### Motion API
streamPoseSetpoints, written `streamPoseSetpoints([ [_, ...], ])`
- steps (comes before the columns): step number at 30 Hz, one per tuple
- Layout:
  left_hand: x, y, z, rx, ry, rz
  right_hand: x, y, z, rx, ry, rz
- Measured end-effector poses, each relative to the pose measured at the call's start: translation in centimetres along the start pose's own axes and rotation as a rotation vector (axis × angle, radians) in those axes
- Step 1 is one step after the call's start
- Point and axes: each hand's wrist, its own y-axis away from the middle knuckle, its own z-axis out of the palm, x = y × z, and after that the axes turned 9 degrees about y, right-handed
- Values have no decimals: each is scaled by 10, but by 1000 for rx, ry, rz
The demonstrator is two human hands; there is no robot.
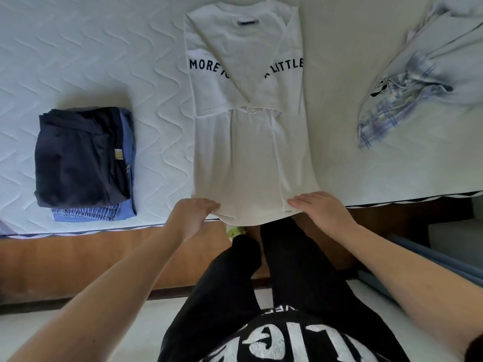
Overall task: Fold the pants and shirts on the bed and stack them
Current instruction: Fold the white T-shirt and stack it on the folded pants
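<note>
A white T-shirt (248, 121) with dark lettering lies lengthwise on the bed, both sides and sleeves folded inward, its hem hanging slightly over the near edge. My left hand (194, 212) pinches the hem's left corner. My right hand (320, 207) holds the hem's right corner, fingers over the cloth. A stack of folded clothes (83, 158), dark navy on top of blue pieces, sits at the left. A crumpled pale blue shirt (420, 82) with a cartoon print lies at the right.
The quilted white mattress (91, 61) fills the upper view, its near edge running across the middle. Below it is a wooden bed frame (78, 259). My legs in black trousers stand against the bed. A blue-grey object (449, 262) is at the lower right.
</note>
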Motion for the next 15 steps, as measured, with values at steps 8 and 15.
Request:
streamPoseSetpoints([
  [8, 36, 54, -31, -112, -14, 1, -6, 32, -69, -238, -148, -30],
  [15, 65, 81, -50, -216, -30, 4, -10, 54, -112, -379, -98, -46],
])
